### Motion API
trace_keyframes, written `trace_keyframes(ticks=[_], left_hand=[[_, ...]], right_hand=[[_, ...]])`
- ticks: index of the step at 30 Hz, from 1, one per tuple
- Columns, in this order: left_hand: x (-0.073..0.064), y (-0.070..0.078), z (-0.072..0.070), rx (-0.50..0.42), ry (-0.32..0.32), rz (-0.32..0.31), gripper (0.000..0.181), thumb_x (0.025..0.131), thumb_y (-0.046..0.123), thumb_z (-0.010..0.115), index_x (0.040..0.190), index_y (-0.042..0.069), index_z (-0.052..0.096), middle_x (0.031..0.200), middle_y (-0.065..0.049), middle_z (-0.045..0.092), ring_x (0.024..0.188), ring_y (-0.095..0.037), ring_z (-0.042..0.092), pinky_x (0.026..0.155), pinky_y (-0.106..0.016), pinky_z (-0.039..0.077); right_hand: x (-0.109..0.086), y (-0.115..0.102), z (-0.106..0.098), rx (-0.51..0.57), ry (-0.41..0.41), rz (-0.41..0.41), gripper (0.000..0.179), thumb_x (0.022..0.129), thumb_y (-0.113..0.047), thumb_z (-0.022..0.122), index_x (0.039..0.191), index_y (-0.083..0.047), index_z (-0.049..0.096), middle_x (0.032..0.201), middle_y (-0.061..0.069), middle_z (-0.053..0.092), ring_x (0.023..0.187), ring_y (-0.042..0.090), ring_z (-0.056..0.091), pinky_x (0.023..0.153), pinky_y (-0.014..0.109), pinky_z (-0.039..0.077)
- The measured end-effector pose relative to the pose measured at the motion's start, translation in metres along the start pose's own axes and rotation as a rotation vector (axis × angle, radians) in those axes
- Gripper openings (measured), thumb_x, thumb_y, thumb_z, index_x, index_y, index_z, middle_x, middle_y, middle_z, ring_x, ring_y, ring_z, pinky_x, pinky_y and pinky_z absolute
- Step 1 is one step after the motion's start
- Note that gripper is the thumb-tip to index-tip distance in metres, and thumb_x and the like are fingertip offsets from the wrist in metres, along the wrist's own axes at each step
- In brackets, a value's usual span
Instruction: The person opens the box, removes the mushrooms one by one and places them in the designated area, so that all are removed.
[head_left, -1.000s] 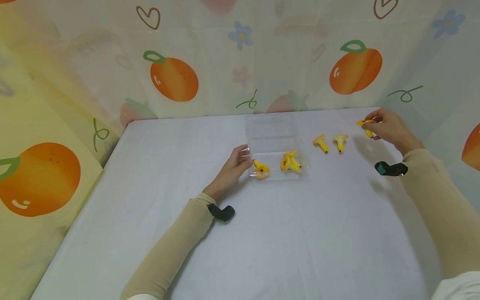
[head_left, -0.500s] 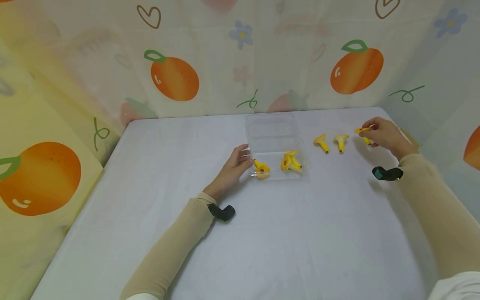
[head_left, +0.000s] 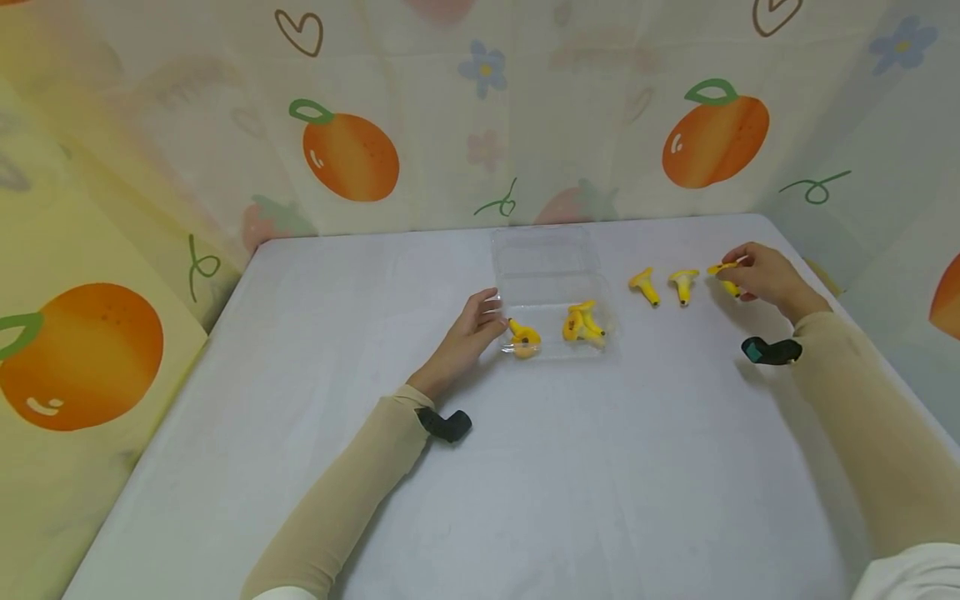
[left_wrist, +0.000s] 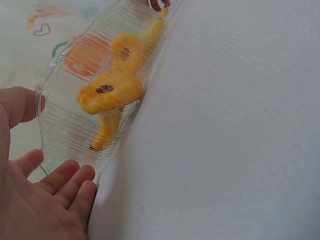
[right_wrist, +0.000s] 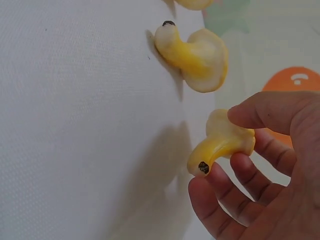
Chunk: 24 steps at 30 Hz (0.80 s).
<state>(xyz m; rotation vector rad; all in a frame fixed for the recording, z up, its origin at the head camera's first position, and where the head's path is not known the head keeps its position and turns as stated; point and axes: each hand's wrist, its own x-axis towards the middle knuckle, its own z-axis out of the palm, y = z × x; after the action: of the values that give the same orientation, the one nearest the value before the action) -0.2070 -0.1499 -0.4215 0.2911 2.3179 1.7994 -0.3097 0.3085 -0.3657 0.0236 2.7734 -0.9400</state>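
My right hand (head_left: 767,277) pinches a yellow mushroom-shaped piece (right_wrist: 222,137) between thumb and fingers, close over the white table at the back right. The piece has a pale, flared cap and a curved stem with a dark tip. Just left of that hand, two similar yellow mushrooms (head_left: 683,286) lie on the cloth. A clear plastic clamshell box (head_left: 545,292) stands in the middle with its lid laid back, several yellow mushrooms (head_left: 525,337) inside. At its left side my left hand (head_left: 468,333) touches the rim, fingers loosely extended along the wall.
White cloth covers the table (head_left: 525,475). A curtain (head_left: 435,92) printed with oranges rises behind its back edge, and more printed cloth hangs at both sides. Each forearm carries a black wrist camera (head_left: 446,425).
My right hand has moved left and down toward the table with the mushroom in its fingers, nearing the two loose ones. My left hand and the box have stayed in place.
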Motion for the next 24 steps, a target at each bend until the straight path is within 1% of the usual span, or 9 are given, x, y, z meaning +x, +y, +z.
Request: trace_keyframes(ticks=[5,11,18,24], left_hand=[[0.0,0.0,0.0,-0.003,0.001,0.004,0.065,0.104,0.028,0.054,0.159,0.017,0.022,0.159,-0.009,0.038,0.147,-0.027,0.039,0.124,-0.045,0.033],[0.0,0.001,0.001,-0.003,0.001,0.002,0.065,0.104,0.026,0.054,0.159,0.016,0.022,0.159,-0.009,0.038,0.147,-0.028,0.04,0.123,-0.046,0.034],[-0.001,0.002,0.001,-0.002,0.006,-0.001,0.064,0.104,0.024,0.054,0.159,0.015,0.022,0.159,-0.01,0.038,0.147,-0.029,0.04,0.123,-0.045,0.034],[0.0,0.001,0.001,-0.004,0.002,0.004,0.065,0.104,0.025,0.054,0.159,0.015,0.022,0.159,-0.01,0.037,0.147,-0.029,0.04,0.123,-0.046,0.034]], right_hand=[[0.002,0.004,0.003,-0.002,0.002,0.016,0.053,0.102,-0.029,0.053,0.138,0.007,0.039,0.128,0.031,0.041,0.1,0.038,0.049,0.066,0.023,0.052],[0.003,0.009,0.005,0.007,-0.008,0.037,0.053,0.102,-0.03,0.051,0.138,0.007,0.038,0.131,0.032,0.04,0.102,0.038,0.049,0.065,0.021,0.05],[0.001,0.012,0.002,0.013,-0.041,0.022,0.053,0.103,-0.03,0.051,0.138,0.007,0.037,0.128,0.03,0.041,0.094,0.032,0.052,0.067,0.024,0.052],[0.001,0.012,0.003,0.013,-0.046,0.027,0.053,0.102,-0.031,0.051,0.138,0.006,0.037,0.127,0.029,0.042,0.098,0.034,0.049,0.069,0.024,0.051]])
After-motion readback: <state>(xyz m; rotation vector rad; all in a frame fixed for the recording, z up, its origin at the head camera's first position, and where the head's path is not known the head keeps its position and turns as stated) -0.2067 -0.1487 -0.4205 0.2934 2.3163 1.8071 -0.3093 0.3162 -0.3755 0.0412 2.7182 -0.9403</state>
